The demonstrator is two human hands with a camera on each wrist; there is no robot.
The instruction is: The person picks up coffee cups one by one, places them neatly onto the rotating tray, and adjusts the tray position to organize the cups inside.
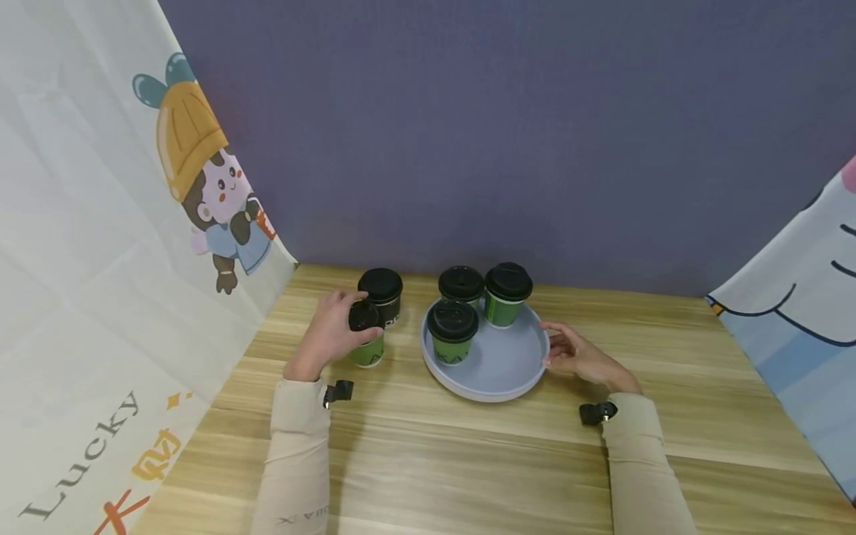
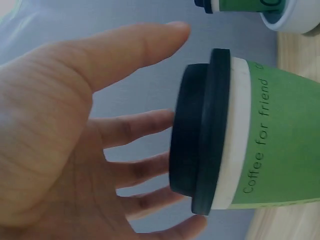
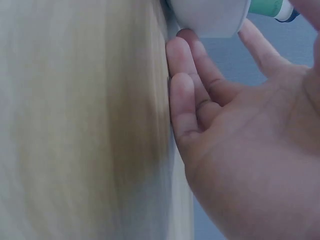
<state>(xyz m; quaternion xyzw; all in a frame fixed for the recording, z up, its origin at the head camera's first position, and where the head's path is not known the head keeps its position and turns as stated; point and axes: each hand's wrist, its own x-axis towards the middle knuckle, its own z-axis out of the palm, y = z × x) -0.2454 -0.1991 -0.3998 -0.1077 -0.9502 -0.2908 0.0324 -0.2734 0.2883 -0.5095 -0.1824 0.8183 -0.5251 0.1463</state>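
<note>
My left hand (image 1: pixel 332 336) is around the black lid of a green paper coffee cup (image 1: pixel 368 352) on the table. In the left wrist view a gap shows between the thumb and the lid (image 2: pixel 200 132) of this cup, while the other fingertips reach behind the lid. At the right rim of a round, pale blue-grey tray (image 1: pixel 511 364) is my right hand (image 1: pixel 583 358), its fingertips against the tray's side wall (image 3: pixel 215 17). Three lidded green cups stand on the tray: front left (image 1: pixel 452 348), back left (image 1: pixel 461 286) and back right (image 1: pixel 506 297).
A black paper cup (image 1: pixel 381 297) with a black lid stands just behind the green one at my left hand. The wooden table (image 1: pixel 468 461) meets a dark grey-purple backdrop (image 1: pixel 508 148). Printed cloths hang at the left (image 1: pixel 80 223) and right (image 1: pixel 802 312).
</note>
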